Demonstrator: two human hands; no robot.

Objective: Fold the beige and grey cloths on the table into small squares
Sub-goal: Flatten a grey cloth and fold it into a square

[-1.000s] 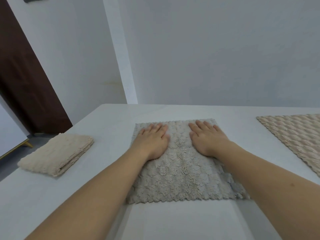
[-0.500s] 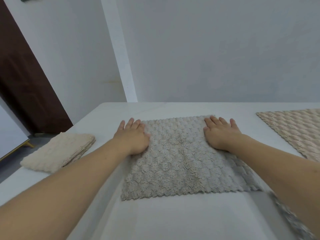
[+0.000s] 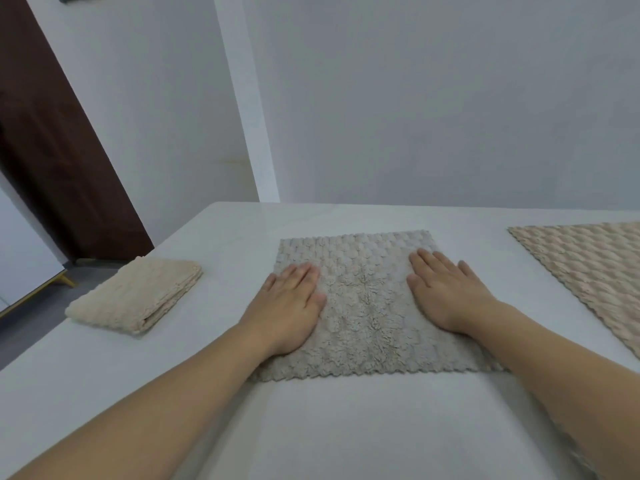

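Note:
A grey fluffy cloth [image 3: 363,306] lies spread flat in the middle of the white table [image 3: 346,427]. My left hand [image 3: 289,306] presses flat on its left part, fingers straight and pointing away from me. On the cloth's right part my right hand [image 3: 446,292] also lies flat, palm down. A folded beige cloth [image 3: 138,294] sits on the table to the left. At the right edge of the view a beige textured cloth [image 3: 588,271] lies unfolded and is partly cut off.
The table's far edge runs along a white wall [image 3: 415,98]. Its left edge drops to the floor, where a dark brown door [image 3: 52,150] and a white panel with a gold leg [image 3: 24,258] stand.
Both hands slid outward over the grey cloth to its far corners, then came back toward me and inward. The cloth lies flatter.

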